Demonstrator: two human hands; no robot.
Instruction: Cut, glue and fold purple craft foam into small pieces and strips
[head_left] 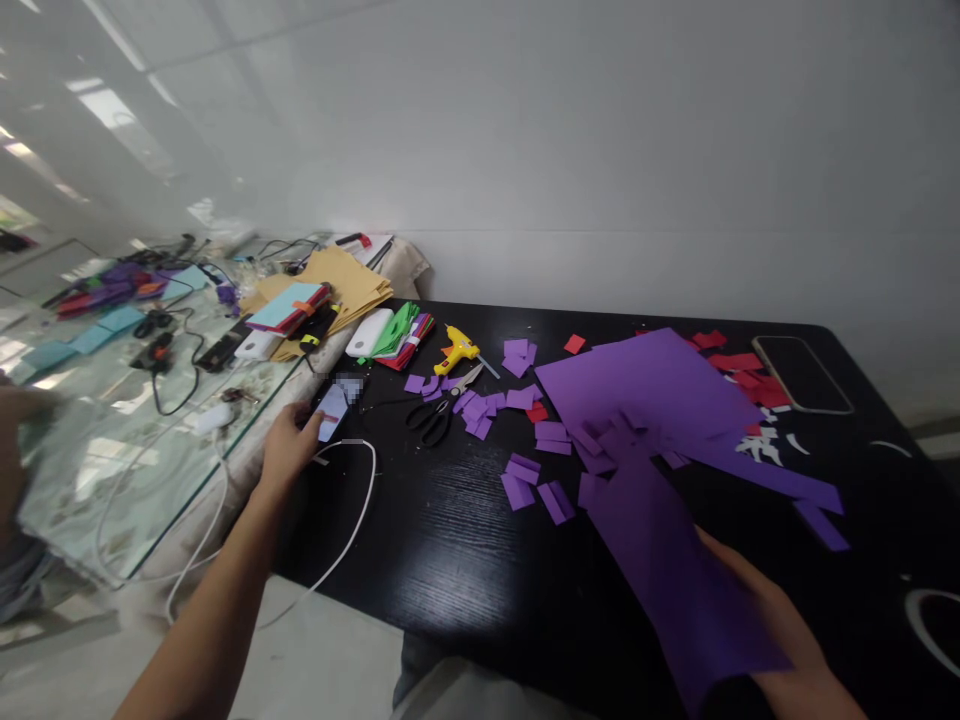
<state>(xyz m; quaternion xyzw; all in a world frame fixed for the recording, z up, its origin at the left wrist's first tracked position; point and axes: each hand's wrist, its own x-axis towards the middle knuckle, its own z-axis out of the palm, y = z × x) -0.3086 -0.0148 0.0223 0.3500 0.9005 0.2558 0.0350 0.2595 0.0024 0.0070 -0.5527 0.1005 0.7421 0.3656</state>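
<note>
My left hand (289, 445) reaches to the table's left edge and rests its fingers on a phone (335, 405) that has a white cable (352, 500) plugged in. My right hand (780, 625) is at the lower right, fingers closed on a large purple paper sheet (667, 560) held above the black table (450, 530). A second large purple sheet (645, 390) lies flat beyond it. Black-handled scissors (439, 412) and a yellow glue gun (457, 350) lie between the two hands, among several small purple paper pieces (525, 480).
Red paper scraps (739, 365) and another phone (802, 372) lie at the far right. Coloured paper stacks (401, 335), brown envelopes (349, 280) and a white power bank (367, 332) sit at the back left. A glass table (112, 420) with cables adjoins on the left, where another person's blurred arm (19, 440) shows.
</note>
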